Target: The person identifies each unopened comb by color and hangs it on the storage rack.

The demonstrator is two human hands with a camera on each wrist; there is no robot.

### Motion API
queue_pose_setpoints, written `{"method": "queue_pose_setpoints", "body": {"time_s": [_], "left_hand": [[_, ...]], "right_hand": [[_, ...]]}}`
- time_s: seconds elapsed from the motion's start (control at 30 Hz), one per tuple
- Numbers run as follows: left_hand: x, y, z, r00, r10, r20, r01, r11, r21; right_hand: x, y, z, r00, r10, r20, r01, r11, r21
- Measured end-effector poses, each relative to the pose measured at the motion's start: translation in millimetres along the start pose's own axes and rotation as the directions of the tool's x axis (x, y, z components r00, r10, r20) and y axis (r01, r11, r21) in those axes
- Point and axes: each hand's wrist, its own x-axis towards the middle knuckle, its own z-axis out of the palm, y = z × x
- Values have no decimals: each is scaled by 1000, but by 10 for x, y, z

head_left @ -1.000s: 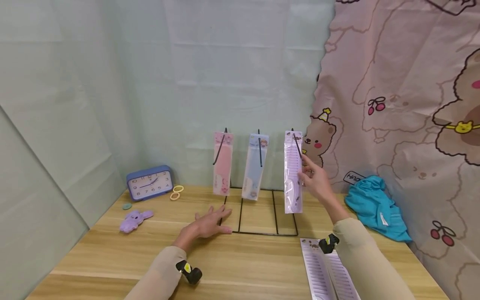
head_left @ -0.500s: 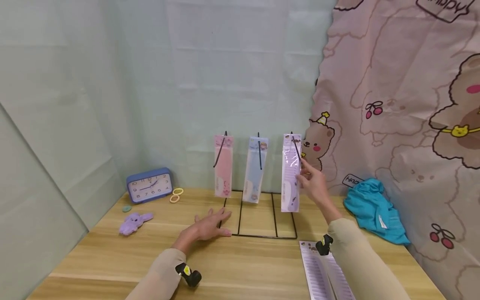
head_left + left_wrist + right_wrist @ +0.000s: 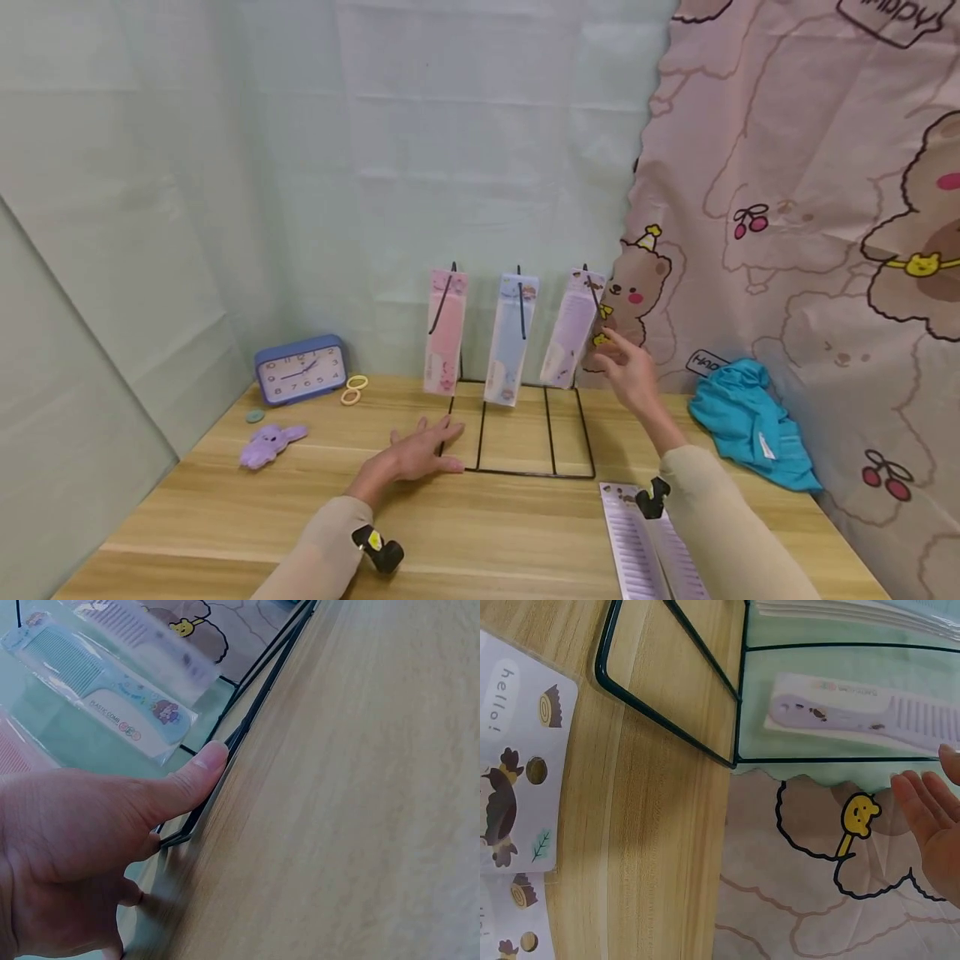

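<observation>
A black wire rack (image 3: pixel 536 475) stands on the table with packaged combs hung on its hooks. My left hand (image 3: pixel 420 448) lies at its front left corner, fingers spread on the wood; in the left wrist view the thumb (image 3: pixel 191 778) presses on the wire. A purple comb (image 3: pixel 573 325) in clear wrap hangs slanted from the right hook, its lower end swung left. Just right of it, my right hand (image 3: pixel 633 371) is raised with loose fingers and holds nothing. The blue comb (image 3: pixel 512 337) hangs on the middle hook, the pink comb (image 3: pixel 444 358) on the left one.
More purple comb packs (image 3: pixel 630 537) lie at the front right, partly under my right sleeve. Teal cloth (image 3: pixel 753 425) is heaped at the right. Leftward are a blue clock (image 3: pixel 300 368), two rings (image 3: pixel 351 396), a green disc (image 3: pixel 255 415) and a purple plush toy (image 3: pixel 266 446).
My right hand has let go of the purple comb and moved slightly right. The comb has swung back and to the left on its hook. My left hand stays put.
</observation>
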Motion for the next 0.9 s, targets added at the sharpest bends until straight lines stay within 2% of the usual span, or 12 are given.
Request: {"method": "queue_pose_setpoints", "body": {"time_s": [0.2,0.37,0.6,0.77,0.83,0.9], "left_hand": [[3,-11,2,1000,3,3,-3,1000,-13],[15,-8,4,1000,-2,-4,2,1000,-9],[4,10,-5,1000,-7,10,7,1000,-10],[0,-10,-38,1000,-14,12,14,1000,-11],[0,-16,-44,1000,-14,11,14,1000,-2],[-1,-20,-40,1000,-12,8,12,1000,2]], "right_hand": [[-102,14,-75,999,-33,-15,34,999,20],[-273,-29,-234,999,-35,-27,35,999,26],[-668,-80,-523,1000,-3,30,7,991,-133],[-859,-5,-628,989,55,140,-28,982,-189],[-911,45,-658,969,100,224,-48,973,-224],[-951,86,-689,934,154,324,-67,962,-264]]}}
